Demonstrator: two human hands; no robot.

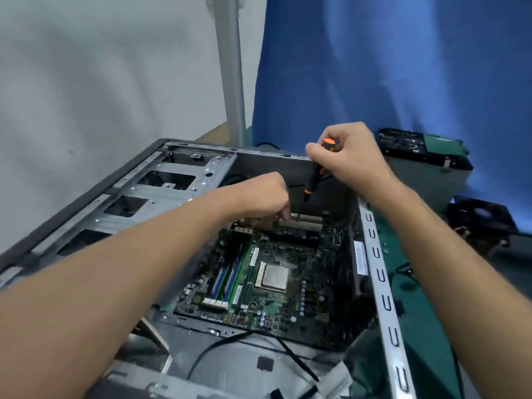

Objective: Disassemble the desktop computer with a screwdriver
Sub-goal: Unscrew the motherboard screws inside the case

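An open desktop case (377, 254) lies on its side with the green motherboard (267, 272) exposed inside. My right hand (351, 156) grips a black and orange screwdriver (312, 180) by its handle, tip pointing down at the board's far edge. My left hand (262, 197) reaches into the case with fingers curled, pinching something small at the white slots (305, 223) by the far end of the board; what it holds is hidden. The bare processor (273, 276) and the memory sticks (230, 276) sit on the board.
Empty drive bays (161, 180) line the case's left side. Loose black cables (218, 347) cross the case's near end. Removed parts, including a grey unit (426, 168) and a black fan (483, 217), lie on the green mat at the right. A blue curtain hangs behind.
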